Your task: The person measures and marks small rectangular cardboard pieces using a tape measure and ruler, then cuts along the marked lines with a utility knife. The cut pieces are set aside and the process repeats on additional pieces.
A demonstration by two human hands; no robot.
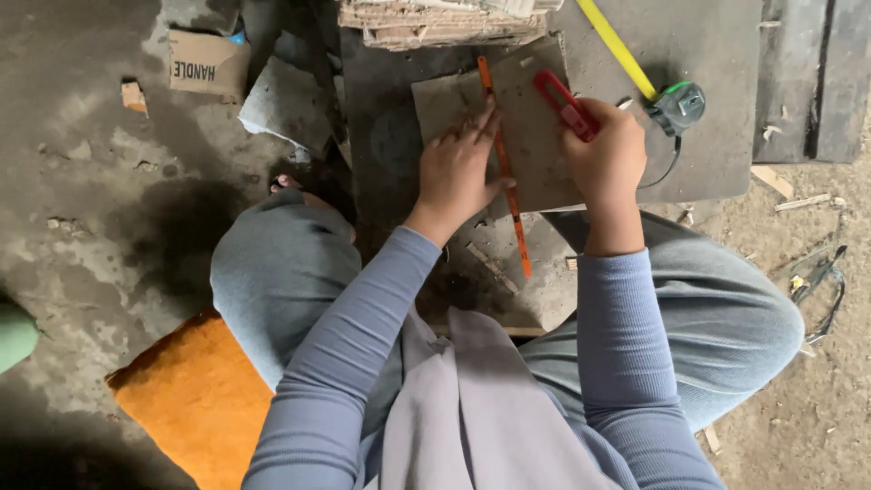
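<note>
The left hand (458, 172) lies flat, fingers spread, pressing an orange ruler (504, 172) onto a brown cardboard sheet (531, 136). The right hand (606, 154) is closed around a red utility knife (564, 102), held just right of the ruler over the sheet. The sheet rests on a dark grey board (708, 100). A tape measure (679, 104) with yellow blade extended lies beside the right hand.
</note>
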